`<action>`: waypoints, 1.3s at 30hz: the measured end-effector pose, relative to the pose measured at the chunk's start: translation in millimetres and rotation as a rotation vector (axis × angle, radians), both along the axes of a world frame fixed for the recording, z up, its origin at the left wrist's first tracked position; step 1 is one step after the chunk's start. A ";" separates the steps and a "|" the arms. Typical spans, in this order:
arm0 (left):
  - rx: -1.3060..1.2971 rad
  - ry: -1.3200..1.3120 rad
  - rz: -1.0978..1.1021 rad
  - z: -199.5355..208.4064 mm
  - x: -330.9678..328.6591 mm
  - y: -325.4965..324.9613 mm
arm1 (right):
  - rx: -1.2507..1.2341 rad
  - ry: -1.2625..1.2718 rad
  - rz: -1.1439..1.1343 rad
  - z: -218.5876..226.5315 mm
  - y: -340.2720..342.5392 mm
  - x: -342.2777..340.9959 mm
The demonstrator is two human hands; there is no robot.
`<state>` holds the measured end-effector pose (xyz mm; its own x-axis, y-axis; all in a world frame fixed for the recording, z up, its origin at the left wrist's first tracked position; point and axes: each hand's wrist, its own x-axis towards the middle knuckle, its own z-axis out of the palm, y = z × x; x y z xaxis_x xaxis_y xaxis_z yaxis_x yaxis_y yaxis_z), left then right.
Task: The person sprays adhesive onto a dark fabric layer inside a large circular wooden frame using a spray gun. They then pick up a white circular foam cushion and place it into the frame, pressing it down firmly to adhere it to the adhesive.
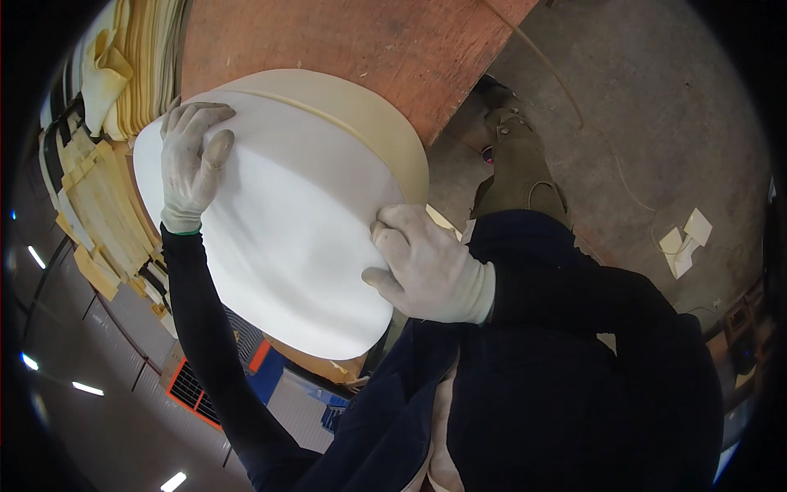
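A large white rounded panel (287, 221) with a smooth, gently dished surface lies in front of me. Beneath it, a cream-coloured rounded piece (373, 115) shows along the far and right edges. My left hand (195, 152), in a pale work glove, grips the panel's far left edge with its thumb on top. On the right edge, my right hand (426, 262), gloved too, has its fingers bent and closed on the panel's rim. The undersides of both grips are hidden.
A reddish-brown wooden tabletop (328, 33) extends behind the panel. Stacks of yellowish foam sheets (102, 205) stand at the left. On the concrete floor (656, 98) at the right lie pale scraps (684, 243) and a thin hose (545, 57).
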<state>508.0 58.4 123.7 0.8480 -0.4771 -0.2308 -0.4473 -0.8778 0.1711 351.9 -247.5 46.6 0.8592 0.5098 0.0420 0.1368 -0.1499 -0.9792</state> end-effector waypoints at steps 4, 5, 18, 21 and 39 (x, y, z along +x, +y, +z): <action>0.003 0.003 0.014 -3.1 1.4 -4.9 | -0.015 0.071 0.031 -8.3 -2.9 0.0; 0.004 0.002 0.013 -2.8 0.2 -4.0 | 0.001 0.079 0.031 -11.2 -3.4 -1.8; -0.025 -0.044 0.006 -2.6 -1.9 -4.4 | -0.044 0.194 0.061 -19.4 1.2 14.2; -0.075 -0.040 0.005 -2.2 -0.4 -5.9 | -0.072 0.207 0.071 -17.3 1.7 13.7; -0.221 -0.347 0.097 -29.7 -9.9 -8.3 | 0.082 -0.097 -0.136 -15.0 56.8 98.0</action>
